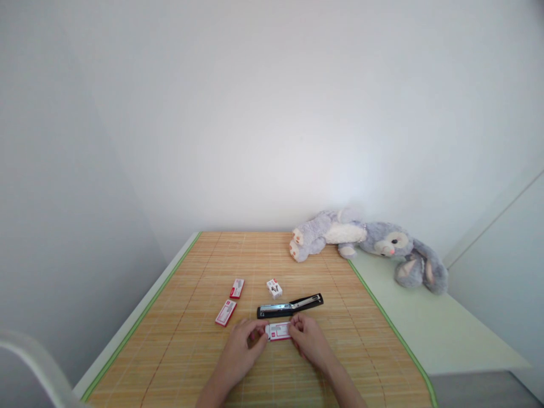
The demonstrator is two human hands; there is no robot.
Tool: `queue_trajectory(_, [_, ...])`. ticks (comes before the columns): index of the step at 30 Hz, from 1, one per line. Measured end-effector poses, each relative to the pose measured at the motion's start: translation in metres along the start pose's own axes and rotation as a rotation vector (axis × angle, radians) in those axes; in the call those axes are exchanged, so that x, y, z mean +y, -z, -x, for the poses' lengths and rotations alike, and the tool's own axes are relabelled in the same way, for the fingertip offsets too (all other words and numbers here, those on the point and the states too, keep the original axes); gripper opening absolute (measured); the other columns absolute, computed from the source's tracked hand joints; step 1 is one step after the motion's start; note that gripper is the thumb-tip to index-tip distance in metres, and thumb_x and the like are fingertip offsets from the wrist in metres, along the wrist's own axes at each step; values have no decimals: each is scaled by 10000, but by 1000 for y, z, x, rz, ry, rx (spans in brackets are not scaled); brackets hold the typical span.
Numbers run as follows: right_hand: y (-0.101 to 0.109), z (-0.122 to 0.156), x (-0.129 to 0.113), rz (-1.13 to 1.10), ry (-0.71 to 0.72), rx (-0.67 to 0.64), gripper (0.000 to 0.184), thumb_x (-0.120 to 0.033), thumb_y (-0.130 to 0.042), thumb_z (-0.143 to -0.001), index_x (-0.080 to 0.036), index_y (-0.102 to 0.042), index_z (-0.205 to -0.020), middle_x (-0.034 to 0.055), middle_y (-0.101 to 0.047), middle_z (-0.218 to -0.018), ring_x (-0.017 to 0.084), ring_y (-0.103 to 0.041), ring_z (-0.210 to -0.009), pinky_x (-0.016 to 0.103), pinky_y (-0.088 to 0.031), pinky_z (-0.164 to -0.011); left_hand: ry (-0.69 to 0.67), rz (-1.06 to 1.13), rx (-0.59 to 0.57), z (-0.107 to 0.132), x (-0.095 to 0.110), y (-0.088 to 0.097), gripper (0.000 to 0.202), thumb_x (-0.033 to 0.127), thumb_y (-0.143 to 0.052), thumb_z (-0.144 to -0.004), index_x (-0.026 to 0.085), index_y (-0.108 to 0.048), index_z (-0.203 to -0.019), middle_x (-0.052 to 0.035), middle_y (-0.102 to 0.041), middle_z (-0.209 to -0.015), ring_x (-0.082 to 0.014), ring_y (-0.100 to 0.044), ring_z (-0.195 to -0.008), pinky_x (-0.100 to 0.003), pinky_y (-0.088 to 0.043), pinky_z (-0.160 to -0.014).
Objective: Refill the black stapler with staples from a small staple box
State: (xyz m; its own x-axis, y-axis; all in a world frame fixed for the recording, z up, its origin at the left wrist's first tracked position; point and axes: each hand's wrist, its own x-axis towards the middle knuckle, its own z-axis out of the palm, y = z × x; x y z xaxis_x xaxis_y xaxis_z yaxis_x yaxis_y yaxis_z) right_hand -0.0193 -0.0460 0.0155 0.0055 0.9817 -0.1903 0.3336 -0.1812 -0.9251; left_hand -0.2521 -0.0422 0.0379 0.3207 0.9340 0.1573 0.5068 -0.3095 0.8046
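A small white and red staple box (280,331) lies between my hands, and its left end flap looks opened. My left hand (244,350) pinches that flap end with thumb and fingers. At the box's right end, my right hand (309,340) grips it with closed fingers. Just beyond is a black stapler (290,306), spread open with its metal magazine showing. The contents of the box are hidden.
Two red and white boxes, one nearer (225,313) and one farther (237,288), lie to the left. A white box (274,288) sits behind the stapler. A grey plush rabbit (344,233) lies at the back right. Under everything is a green-edged bamboo mat (191,351).
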Motion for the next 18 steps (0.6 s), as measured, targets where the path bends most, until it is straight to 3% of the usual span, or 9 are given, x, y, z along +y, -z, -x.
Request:
queue_trajectory(6, [0,1,0,-20,-24,-17,191,-388,-554,-868,-199,-538,-851,-81,-535,-534,76,-388,-383,200,-241,-403,7,-81,40,-3,10,-2,186,369,-657,-839,250,-693,-978,-20,-688,-898,-204,-599,-825,-318,-433,-789])
queue_trajectory(18, [3,-1,3,-34,-39,-42,193,-399,-541,-863,-208,-524,-843,-83,-544,-533,79,-389,-353,198,-253,-366,-39,-120,25,0,9,2,152,224,-550,-849,258,-676,-927,-15,-656,-868,-208,-581,-839,-322,-421,-790])
